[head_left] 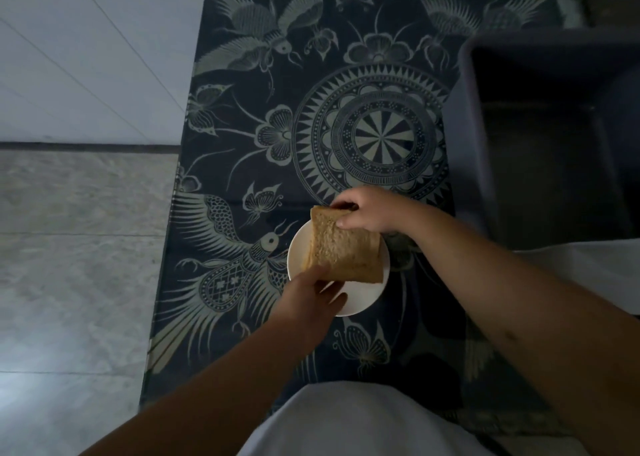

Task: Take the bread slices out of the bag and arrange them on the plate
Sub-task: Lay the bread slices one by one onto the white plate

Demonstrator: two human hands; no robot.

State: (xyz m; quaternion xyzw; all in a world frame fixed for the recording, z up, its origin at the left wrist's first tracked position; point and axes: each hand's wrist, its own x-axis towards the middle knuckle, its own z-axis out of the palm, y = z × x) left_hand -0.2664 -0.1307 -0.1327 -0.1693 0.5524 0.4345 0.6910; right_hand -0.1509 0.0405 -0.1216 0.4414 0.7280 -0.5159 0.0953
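A small white plate [360,299] sits on a dark patterned cloth. Over it lie brown bread slices [346,251], seemingly a stack of two or more, tilted with the far edge raised. My right hand [363,211] pinches the far top corner of the bread. My left hand [308,298] grips the near left corner, with fingers under the slice and over the plate's rim. No bag is visible.
The cloth [277,116], dark blue with pale birds, flowers and a round medallion, covers the table. A dark grey plastic tub [554,136] stands at the right. Pale tiled floor [76,247] lies to the left.
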